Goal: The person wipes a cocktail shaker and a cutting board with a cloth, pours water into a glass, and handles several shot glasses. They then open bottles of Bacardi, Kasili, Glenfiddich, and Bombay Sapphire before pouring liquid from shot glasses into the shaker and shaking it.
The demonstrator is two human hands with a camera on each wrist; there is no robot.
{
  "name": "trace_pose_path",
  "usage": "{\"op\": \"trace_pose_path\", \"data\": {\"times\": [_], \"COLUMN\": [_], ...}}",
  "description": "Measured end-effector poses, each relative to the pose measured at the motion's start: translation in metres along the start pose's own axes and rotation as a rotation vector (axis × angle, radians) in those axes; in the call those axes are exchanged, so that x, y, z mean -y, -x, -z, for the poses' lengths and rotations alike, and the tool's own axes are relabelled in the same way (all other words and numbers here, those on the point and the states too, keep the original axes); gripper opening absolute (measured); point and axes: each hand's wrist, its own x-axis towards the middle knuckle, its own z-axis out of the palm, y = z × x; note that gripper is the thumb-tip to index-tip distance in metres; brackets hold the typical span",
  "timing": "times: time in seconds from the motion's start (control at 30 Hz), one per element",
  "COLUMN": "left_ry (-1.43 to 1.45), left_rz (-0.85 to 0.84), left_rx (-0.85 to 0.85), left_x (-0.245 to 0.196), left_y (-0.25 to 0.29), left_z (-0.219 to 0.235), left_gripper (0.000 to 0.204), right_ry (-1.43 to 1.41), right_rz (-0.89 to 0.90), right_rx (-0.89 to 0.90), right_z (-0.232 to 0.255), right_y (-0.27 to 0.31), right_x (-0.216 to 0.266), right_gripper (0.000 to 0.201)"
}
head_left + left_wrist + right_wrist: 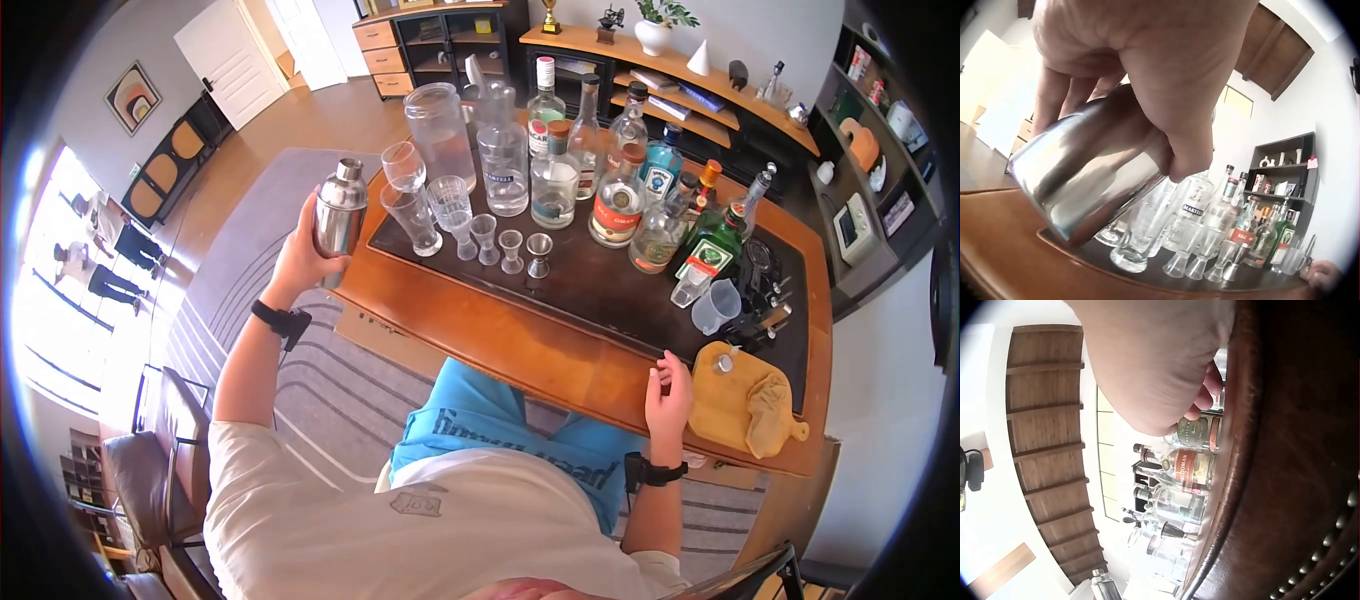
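My left hand [298, 258] grips a steel cocktail shaker [341, 212], capped on top and held near the table's left corner, beside the glasses. In the left wrist view the fingers and thumb wrap round the shaker [1088, 169], which looks tilted there. My right hand [668, 398] rests at the table's front edge, left of a wooden board [708, 405], with fingers loosely bent and nothing in them. Seen from the right wrist, that hand [1160, 369] is beside the table's leather edge [1241, 444], with the bottles beyond. The shaker [1105, 586] also appears at the bottom there.
Glasses [410, 222], a large jar [440, 140] and a steel jigger [538, 256] stand on the dark table top [450, 275]. Several bottles [615, 205] fill its back. At the right are a plastic measuring cup [715, 307], bar tools [775, 320] and a cloth [768, 415].
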Motion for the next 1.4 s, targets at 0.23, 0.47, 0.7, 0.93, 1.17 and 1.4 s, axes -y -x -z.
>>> {"op": "trace_pose_path", "data": {"times": [0.23,0.47,0.7,0.93,1.17,1.4], "left_ry": [-0.196,-0.391,-0.411,-0.472,-0.505,-0.551], "left_rz": [0.097,0.059,0.026,-0.044,-0.061,-0.049], "left_rx": [0.201,0.276,0.309,0.358,0.419,0.446], "left_x": [0.003,-0.015,-0.017,-0.022,-0.020,-0.027], "left_y": [-0.010,-0.026,-0.037,-0.048,-0.056,-0.061], "left_z": [0.023,0.040,0.051,0.059,0.063,0.067], "left_gripper": [0.119,0.116,0.113,0.115,0.117,0.118], "right_ry": [-0.017,0.040,0.085,0.082,0.075,0.073], "right_rz": [-0.016,0.006,0.031,0.008,0.012,0.027], "right_rx": [0.018,0.050,0.059,0.057,0.060,0.059], "right_z": [-0.001,-0.001,-0.001,-0.001,-0.002,-0.002], "right_y": [0.001,-0.001,-0.002,-0.004,-0.003,-0.003], "right_x": [-0.002,-0.001,0.004,0.009,0.004,0.006], "right_gripper": [0.034,0.020,0.009,0.009,0.009,0.009]}}
